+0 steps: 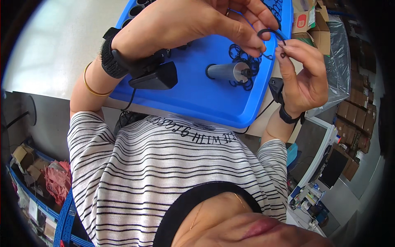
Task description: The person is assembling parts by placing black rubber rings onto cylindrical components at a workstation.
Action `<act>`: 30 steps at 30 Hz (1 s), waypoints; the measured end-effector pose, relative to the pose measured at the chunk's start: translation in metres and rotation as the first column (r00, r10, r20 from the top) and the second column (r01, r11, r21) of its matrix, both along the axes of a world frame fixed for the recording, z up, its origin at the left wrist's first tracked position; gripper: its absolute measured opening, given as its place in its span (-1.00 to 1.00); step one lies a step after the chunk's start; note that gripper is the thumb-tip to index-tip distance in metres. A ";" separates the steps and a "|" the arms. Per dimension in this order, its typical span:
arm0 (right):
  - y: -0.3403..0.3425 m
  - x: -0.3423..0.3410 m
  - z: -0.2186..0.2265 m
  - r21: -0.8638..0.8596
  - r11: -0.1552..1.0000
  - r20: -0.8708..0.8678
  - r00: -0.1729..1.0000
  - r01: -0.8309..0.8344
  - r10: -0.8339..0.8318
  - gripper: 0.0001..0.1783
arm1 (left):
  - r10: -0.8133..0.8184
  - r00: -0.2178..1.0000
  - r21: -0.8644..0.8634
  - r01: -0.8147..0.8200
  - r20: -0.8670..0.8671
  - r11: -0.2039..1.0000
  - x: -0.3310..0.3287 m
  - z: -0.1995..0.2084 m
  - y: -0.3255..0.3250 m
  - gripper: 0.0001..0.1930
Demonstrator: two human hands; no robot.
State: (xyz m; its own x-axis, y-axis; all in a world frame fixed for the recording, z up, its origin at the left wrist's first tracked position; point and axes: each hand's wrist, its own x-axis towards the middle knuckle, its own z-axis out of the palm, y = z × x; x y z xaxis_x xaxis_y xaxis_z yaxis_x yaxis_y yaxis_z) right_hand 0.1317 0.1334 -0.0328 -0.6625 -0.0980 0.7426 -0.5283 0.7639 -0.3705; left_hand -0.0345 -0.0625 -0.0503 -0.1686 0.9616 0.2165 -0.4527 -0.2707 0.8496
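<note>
Above the right side of a blue tray (pixel 193 92), a thin black retaining ring (pixel 271 30) with a small holed lug spans between my hands. My left hand (pixel 230 22) reaches in from the left, with thumb and fingers closed on one side of it. Thumb and index finger of my right hand (pixel 306 74) pinch the lug end. Below them a silver metal cylinder (pixel 224 72) lies on its side in the tray, a dark stub at its right end. Loose black rings (pixel 235 52) are heaped around that end. My left forearm hides part of the tray.
Black round parts (pixel 138 9) sit at the tray's far left, with more rings at its far right. An open cardboard box (pixel 310 24) and clear plastic sheeting (pixel 339 61) stand to the right. Cables trail from the black box (pixel 158 76) on my left wrist.
</note>
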 end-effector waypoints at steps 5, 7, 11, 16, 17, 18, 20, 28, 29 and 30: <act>-0.004 0.004 -0.002 -0.343 0.939 0.125 0.989 -0.033 0.081 -0.75 | 0.142 0.965 0.010 -0.144 -0.222 0.990 0.008 0.004 -0.003 -0.71; -0.005 0.006 -0.002 -0.501 0.865 0.189 0.970 -0.038 0.152 -0.76 | 0.214 0.925 0.057 -0.206 -0.313 0.977 0.012 0.006 -0.002 -0.77; -0.006 0.009 0.001 -0.581 0.808 0.260 0.918 -0.099 0.300 -0.77 | 0.397 0.783 0.359 -0.238 -0.478 0.902 0.013 0.011 0.001 -0.87; -0.006 0.009 0.002 -0.604 0.796 0.301 0.916 -0.033 0.267 -0.79 | 0.488 0.621 0.356 -0.335 -0.613 0.873 0.018 0.013 0.008 -0.90; -0.006 0.009 0.002 -0.518 0.854 0.305 0.922 -0.051 0.240 -0.81 | 0.553 0.572 0.479 -0.292 -0.606 0.828 0.018 0.013 0.007 -0.90; -0.006 0.008 0.003 -0.433 0.900 0.313 0.929 -0.048 0.200 -0.82 | 0.619 0.523 0.594 -0.243 -0.585 0.767 0.019 0.013 0.009 -0.90; -0.005 0.008 0.003 -0.461 0.886 0.317 0.921 -0.059 0.226 -0.84 | 0.632 0.427 0.560 -0.296 -0.647 0.774 0.021 0.014 0.003 -0.88; 0.007 0.009 0.005 -0.426 0.903 0.467 0.868 0.050 0.173 -0.89 | 0.627 0.314 0.558 -0.287 -0.713 0.779 0.021 0.020 0.002 -0.73; 0.009 0.009 0.005 -0.508 0.856 0.494 0.847 0.097 0.197 -0.87 | 0.625 0.298 0.560 -0.280 -0.721 0.780 0.023 0.021 0.000 -0.69; 0.011 0.009 0.004 -0.583 0.799 0.518 0.825 0.148 0.225 -0.85 | 0.624 0.282 0.562 -0.273 -0.729 0.780 0.024 0.021 -0.001 -0.65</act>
State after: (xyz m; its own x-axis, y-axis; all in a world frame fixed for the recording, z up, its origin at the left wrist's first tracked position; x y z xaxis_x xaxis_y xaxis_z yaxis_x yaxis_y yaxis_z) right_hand 0.1408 0.1448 -0.0286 -0.9660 0.1866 0.1790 -0.1212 0.2847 -0.9509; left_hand -0.0109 -0.0631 -0.0292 -0.1113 0.6540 0.7482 0.7274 -0.4594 0.5098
